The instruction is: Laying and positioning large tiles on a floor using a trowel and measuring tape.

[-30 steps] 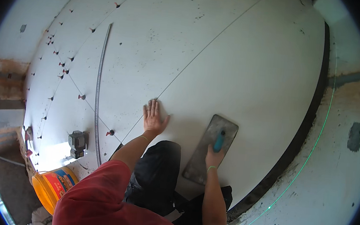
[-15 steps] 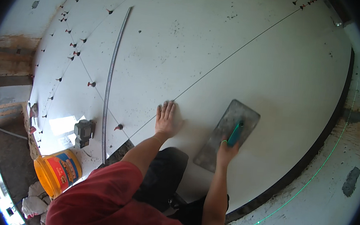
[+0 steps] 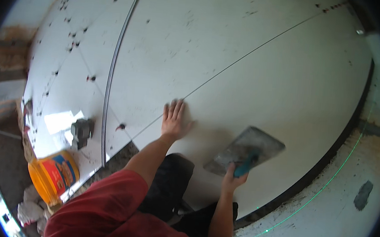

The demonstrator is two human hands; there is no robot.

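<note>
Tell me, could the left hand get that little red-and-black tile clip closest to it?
Probably yes. The left hand holds nothing and rests flat on the white floor tiles. Nothing appears to stand between it and the tile clip, so the way looks free.

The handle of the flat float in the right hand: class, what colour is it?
The handle is teal, a blue-green; the head view shows it best.

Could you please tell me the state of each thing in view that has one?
Float, gripped; whether it touches the tiles is unclear
Right hand, closed around the handle
Left hand, open, flat on the tiles
Clips, inserted between tiles
Metal strip, lying flat
Bucket, upright
Laser line, lit
</note>
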